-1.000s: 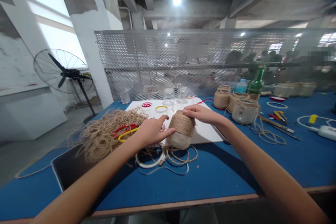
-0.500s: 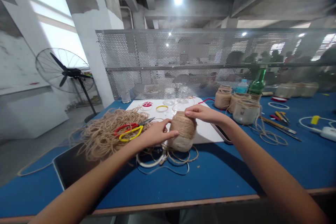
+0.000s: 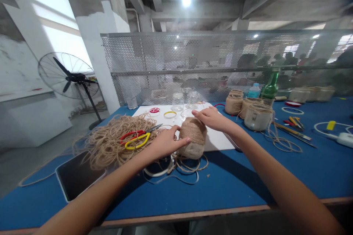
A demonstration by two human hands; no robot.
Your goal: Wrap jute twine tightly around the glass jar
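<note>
A glass jar wrapped in jute twine (image 3: 193,136) lies on a white board (image 3: 217,141), with pale fibre showing on its lower part. My left hand (image 3: 165,142) presses against the jar's left side with the thumb on the twine. My right hand (image 3: 211,118) reaches over the top of the jar, fingertips on its upper edge. A tangled pile of loose twine (image 3: 107,147) lies left of my left hand. Red-and-yellow-handled scissors (image 3: 135,139) rest on that pile, just past my left fingers. The jar's far side is hidden.
Clear glass jars (image 3: 178,101) and tape rolls (image 3: 169,114) stand behind. To the right are several twine-wrapped jars (image 3: 234,104), a green glass bottle (image 3: 270,86) and scattered hand tools (image 3: 292,130). A dark tablet (image 3: 78,176) lies front left. A perforated metal screen (image 3: 193,58) backs the blue table.
My left hand has slid right and closer to the jar, and the thumb now lies on the twine. My right hand has shifted slightly left over the jar's top.
</note>
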